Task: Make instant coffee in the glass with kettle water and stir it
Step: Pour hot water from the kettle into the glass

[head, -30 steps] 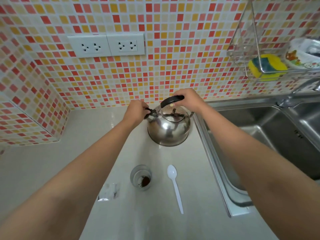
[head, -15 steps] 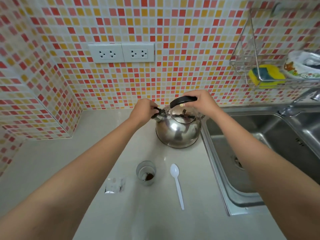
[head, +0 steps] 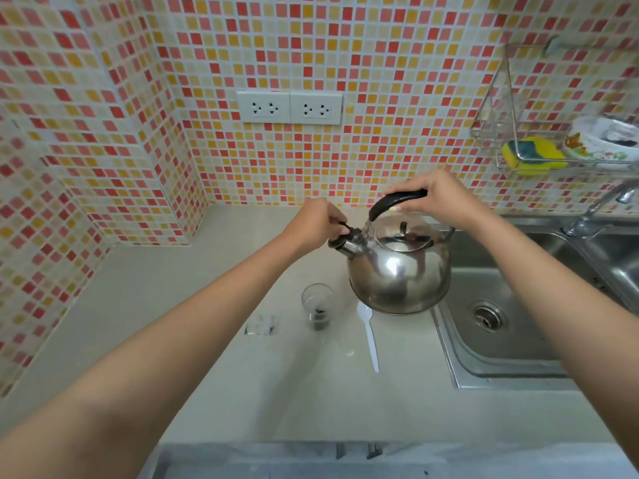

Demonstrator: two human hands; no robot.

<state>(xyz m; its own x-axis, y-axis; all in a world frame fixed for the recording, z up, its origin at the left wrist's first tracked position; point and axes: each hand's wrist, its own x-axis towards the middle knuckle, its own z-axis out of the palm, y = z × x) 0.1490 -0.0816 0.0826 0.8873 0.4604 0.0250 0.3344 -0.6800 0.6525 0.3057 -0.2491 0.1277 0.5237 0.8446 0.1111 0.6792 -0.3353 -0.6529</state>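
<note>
A pale stone worktop [head: 193, 305] meets a stainless steel sink [head: 511, 326] on the right. On the worktop stands a rounded, polished steel kettle [head: 397, 274]; the right hand [head: 439, 198] curls around its black arched handle, and the left hand [head: 314, 226] pinches the black cap on its spout. Just in front lie a white plastic spoon [head: 370, 337], a small clear glass [head: 317, 305] with dark coffee granules inside, and a torn clear sachet [head: 261, 326].
</note>
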